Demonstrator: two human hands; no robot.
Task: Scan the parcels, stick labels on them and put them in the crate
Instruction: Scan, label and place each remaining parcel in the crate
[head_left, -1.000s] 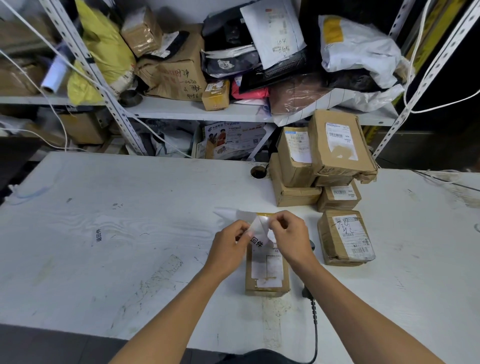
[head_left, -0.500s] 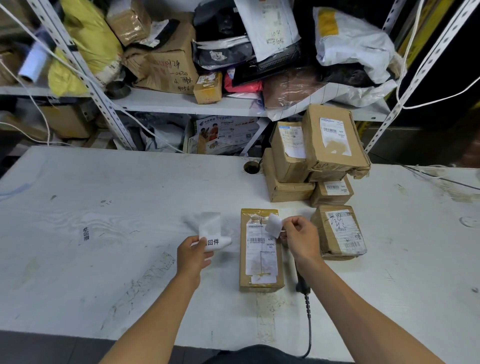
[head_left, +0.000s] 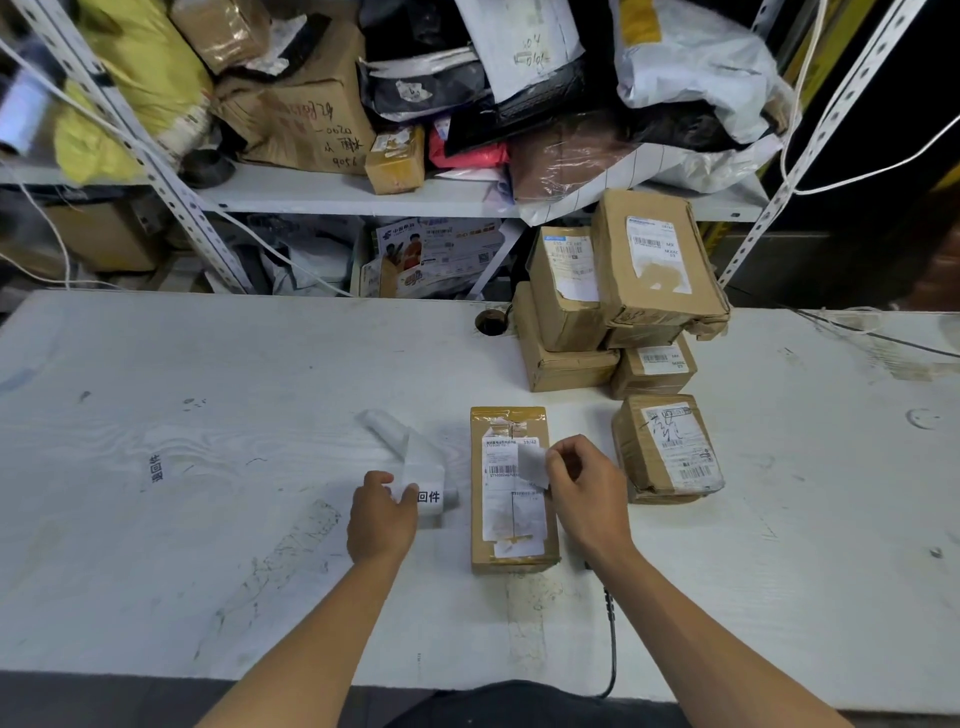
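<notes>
Head view looking down on a white table (head_left: 208, 519), where a long brown parcel (head_left: 511, 551) lies flat near the front edge. Over the parcel's printed slip, the right hand (head_left: 584, 493) pinches a small white label (head_left: 531, 465) between thumb and fingertips. Just left of the parcel, the left hand (head_left: 382, 519) grips a strip of label backing (head_left: 423, 475) printed with black characters. Right of the parcel sits another labelled box (head_left: 667, 449), with a stack of boxes (head_left: 613, 296) behind it
</notes>
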